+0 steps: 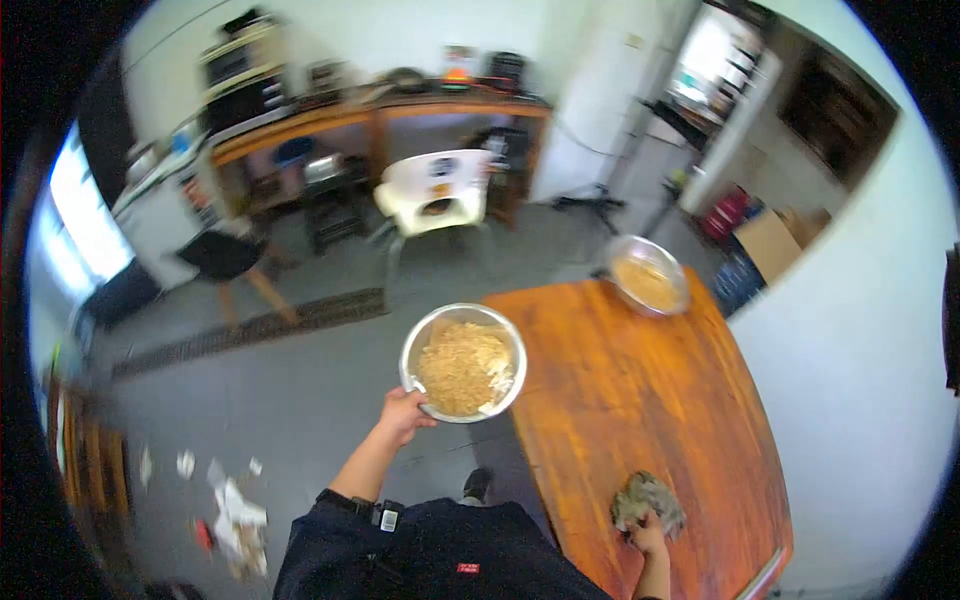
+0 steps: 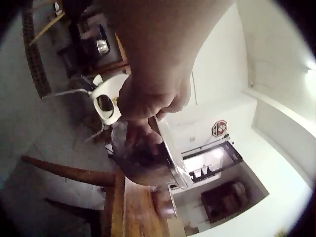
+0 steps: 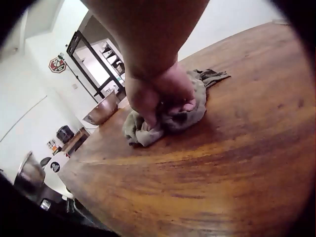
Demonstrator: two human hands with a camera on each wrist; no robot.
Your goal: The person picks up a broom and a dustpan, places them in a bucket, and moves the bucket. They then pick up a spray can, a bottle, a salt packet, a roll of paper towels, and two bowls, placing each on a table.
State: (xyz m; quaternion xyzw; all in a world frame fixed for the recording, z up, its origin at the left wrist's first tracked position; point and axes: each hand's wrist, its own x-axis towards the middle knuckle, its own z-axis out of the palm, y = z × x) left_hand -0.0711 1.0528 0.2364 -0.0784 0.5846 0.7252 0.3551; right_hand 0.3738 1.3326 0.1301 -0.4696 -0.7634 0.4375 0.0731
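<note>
My left hand (image 1: 402, 416) grips the near left rim of a round metal bowl (image 1: 406, 350), holding it up beside the table's left edge. Inside lies a heap of tan, crumbly food (image 1: 458, 372) with white bits along its right side. In the left wrist view the bowl (image 2: 143, 168) tilts away, its rim between thumb and fingers. On the wooden table (image 1: 590, 400), my right hand (image 1: 648, 532) clutches a crumpled grey-green cloth (image 1: 655, 492). The right wrist view shows the fingers curled into the bunched cloth (image 3: 185, 121), one end trailing behind.
A second metal bowl (image 1: 680, 290) with similar tan contents stands at the table's far corner. Beyond are a white chair (image 1: 435, 190) and a long counter (image 1: 400, 105) with appliances. Scraps of paper (image 1: 240, 510) litter the floor at left. A white wall (image 1: 850, 400) borders the right.
</note>
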